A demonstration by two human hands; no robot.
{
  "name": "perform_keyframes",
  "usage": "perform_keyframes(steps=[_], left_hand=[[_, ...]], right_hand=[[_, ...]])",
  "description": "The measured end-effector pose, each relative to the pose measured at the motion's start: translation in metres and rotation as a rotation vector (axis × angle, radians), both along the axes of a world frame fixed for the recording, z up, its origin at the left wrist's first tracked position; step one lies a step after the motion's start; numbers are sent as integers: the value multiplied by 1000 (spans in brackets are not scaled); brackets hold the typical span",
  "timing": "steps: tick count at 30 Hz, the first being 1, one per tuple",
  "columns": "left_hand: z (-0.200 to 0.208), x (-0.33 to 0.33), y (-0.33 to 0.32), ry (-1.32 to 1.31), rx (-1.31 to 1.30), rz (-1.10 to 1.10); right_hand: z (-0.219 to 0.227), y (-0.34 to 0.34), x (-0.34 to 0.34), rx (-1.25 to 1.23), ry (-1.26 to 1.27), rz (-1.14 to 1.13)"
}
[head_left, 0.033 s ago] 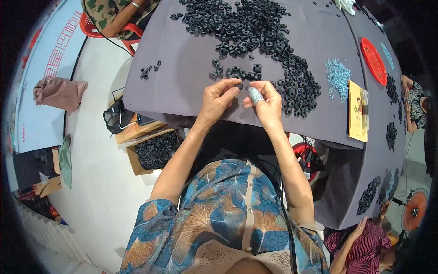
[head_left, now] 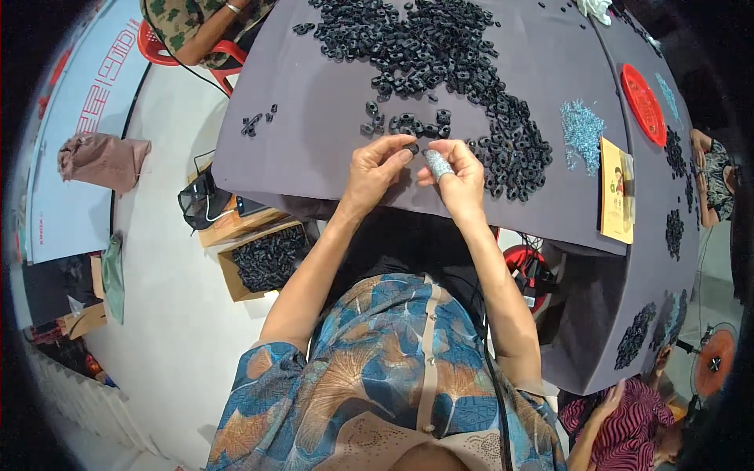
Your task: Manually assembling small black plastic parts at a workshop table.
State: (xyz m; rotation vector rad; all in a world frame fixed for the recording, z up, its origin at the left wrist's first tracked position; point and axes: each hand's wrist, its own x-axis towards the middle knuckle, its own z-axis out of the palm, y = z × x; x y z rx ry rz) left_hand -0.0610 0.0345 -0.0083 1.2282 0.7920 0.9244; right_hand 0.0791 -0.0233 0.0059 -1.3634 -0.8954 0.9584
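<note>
At frame centre, my left hand (head_left: 371, 174)'s grip pinches 1 black plastic part (head_left: 413, 147); my right hand (head_left: 465, 174) curls nearly closed, contents unclear. Upper centre, a big heap of black parts (head_left: 424, 47) lies loose on the bench (head_left: 275, 165); I cannot tell which are finished.

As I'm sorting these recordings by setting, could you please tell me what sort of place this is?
Probably a small workshop for handwork: a heap of black parts lies on a cloth-covered table, and a cardboard box holds more black pieces.
</note>
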Motion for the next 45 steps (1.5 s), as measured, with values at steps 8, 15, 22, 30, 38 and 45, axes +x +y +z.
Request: perform_keyframes(steps=[8,15,22,30,38,45], left_hand=[[5,-1,2,43,-3,-85],[7,4,-4,49,-40,-54],[10,8,-8,-74,-202,26],[8,6,-8,-75,-263,17],[0,7,-13,-54,-193,54],[5,11,-18,-43,-131,64]], right_hand=[[7,-4,-9,6,-19,-30],[4,-10,-16,39,109,-3],[-7,-9,-13,70,120,-31],[-10,-8,-7,92,159,64],[-6,-9,-10,30,106,24],[-5,-9,-11,41,141,-6]])
